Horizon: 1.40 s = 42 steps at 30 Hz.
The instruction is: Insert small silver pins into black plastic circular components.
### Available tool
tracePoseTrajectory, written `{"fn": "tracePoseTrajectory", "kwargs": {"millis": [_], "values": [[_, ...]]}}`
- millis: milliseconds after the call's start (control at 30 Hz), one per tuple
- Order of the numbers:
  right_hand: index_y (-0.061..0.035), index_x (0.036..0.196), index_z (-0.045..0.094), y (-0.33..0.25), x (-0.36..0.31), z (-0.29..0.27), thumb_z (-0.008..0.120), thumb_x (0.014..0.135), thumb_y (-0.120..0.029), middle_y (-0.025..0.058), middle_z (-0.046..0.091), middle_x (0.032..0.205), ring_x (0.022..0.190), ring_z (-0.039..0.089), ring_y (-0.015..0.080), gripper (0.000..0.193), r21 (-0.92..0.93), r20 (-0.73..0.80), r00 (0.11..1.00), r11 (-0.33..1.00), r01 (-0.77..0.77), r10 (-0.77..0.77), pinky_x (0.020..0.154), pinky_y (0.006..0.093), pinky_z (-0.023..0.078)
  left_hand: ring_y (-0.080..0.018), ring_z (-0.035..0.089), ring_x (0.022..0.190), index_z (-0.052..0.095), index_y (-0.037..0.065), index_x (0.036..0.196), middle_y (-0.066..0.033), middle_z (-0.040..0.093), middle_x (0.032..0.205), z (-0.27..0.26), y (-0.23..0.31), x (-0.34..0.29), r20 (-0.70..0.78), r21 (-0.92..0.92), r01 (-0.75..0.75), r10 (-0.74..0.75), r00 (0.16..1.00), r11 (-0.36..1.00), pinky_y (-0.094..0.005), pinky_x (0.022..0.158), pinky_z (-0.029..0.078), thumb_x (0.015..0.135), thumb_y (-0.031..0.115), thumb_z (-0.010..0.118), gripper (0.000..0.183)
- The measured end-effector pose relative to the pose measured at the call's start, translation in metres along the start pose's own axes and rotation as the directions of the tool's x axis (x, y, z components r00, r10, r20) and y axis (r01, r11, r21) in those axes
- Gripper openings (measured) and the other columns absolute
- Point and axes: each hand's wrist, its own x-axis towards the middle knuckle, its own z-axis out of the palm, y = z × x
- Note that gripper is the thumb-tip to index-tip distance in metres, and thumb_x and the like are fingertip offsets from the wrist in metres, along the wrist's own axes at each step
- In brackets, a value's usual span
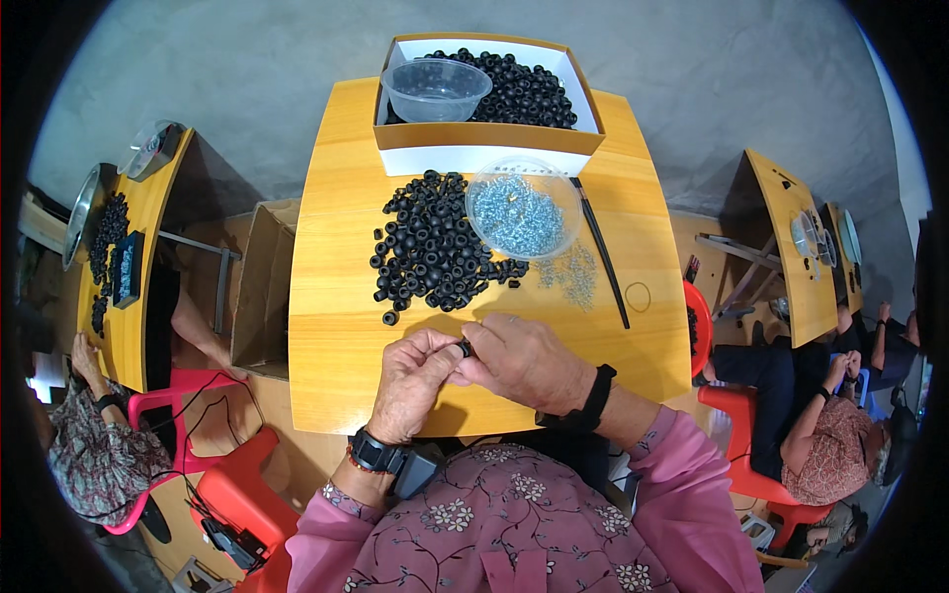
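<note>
Both my hands meet over the near edge of the yellow wooden table (336, 296). My left hand (407, 381) is closed, pinching a small black bead (465, 348) between thumb and fingers. Against that same bead, the fingers of my right hand (524, 364) are pressed together; anything else in them is hidden. Just beyond lies a loose pile of black beads (430, 242). To its right stands a round clear lid or shallow dish (473, 222) holding tiny light-blue beads (524, 217). Some pale tiny beads (568, 277) are scattered beside it.
A white-and-brown box (484, 161) at the table's far end holds black beads and a clear plastic bowl (435, 94). A thin black stick (603, 252) and an elastic loop (638, 296) lie at right. Other people sit at tables on both sides. An open cardboard box (262, 296) stands at left.
</note>
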Motion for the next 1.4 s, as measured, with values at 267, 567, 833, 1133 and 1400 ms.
{"fn": "tracePoseTrajectory", "kwargs": {"millis": [267,567,833,1133,1400], "values": [[-0.0037,0.096,0.053,0.004,-0.003,0.005,0.067,0.091,-0.025,0.0110,0.055,0.085,0.079,0.062,0.0282,0.026,0.028,0.085,0.996,1.000,0.014,-0.016,0.066,0.0397,0.051,-0.0122,0.067,0.072,0.067,-0.005,0.096,-0.0088,0.072,0.083,0.002,-0.004,0.000,0.007,0.096,-0.070,0.069,0.998,0.993,-0.0252,0.070,0.056,0.099,0.004,0.060,0.011],[-0.0038,0.094,0.053,0.003,-0.006,0.010,0.064,0.089,-0.019,0.0095,0.055,0.082,0.073,0.062,0.0261,0.020,-0.113,0.115,0.993,0.992,0.050,-0.037,0.062,0.0383,0.050,-0.0124,0.066,0.070,0.064,-0.005,0.096,-0.0086,0.070,0.081,0.010,-0.008,0.000,-0.094,0.076,-0.071,0.078,0.992,0.995,-0.0250,0.067,0.055,0.099,0.001,0.059,0.008],[-0.0017,0.097,0.055,0.002,-0.008,0.011,0.063,0.090,-0.018,0.0114,0.057,0.083,0.073,0.063,0.0285,0.020,-0.076,0.126,0.990,0.995,0.067,-0.057,0.061,0.0398,0.051,-0.0121,0.067,0.074,0.063,-0.004,0.095,-0.0086,0.070,0.086,0.006,-0.009,0.001,-0.064,0.109,-0.082,0.089,0.994,0.991,-0.0258,0.071,0.057,0.099,0.001,0.059,0.008],[-0.0010,0.109,0.059,0.009,-0.026,0.007,0.072,0.088,-0.020,0.0136,0.063,0.087,0.075,0.066,0.0331,0.031,0.126,0.020,0.990,0.982,-0.143,0.141,0.062,0.0416,0.053,-0.0171,0.068,0.080,0.061,0.000,0.107,-0.0129,0.070,0.098,-0.008,0.009,-0.014,-0.300,-0.016,-0.380,0.358,0.884,0.925,-0.0319,0.073,0.058,0.099,0.005,0.059,0.010],[-0.0037,0.102,0.059,0.008,-0.030,0.006,0.069,0.090,-0.018,0.0125,0.063,0.085,0.075,0.065,0.0333,0.021,0.057,0.089,0.985,0.986,-0.155,0.150,0.062,0.0428,0.053,-0.0252,0.060,0.109,0.043,-0.001,0.141,-0.0202,0.055,0.127,-0.129,0.048,-0.002,-0.733,0.212,-0.627,0.546,0.404,0.749,-0.0390,0.098,0.052,0.096,-0.001,0.060,0.048]]}}
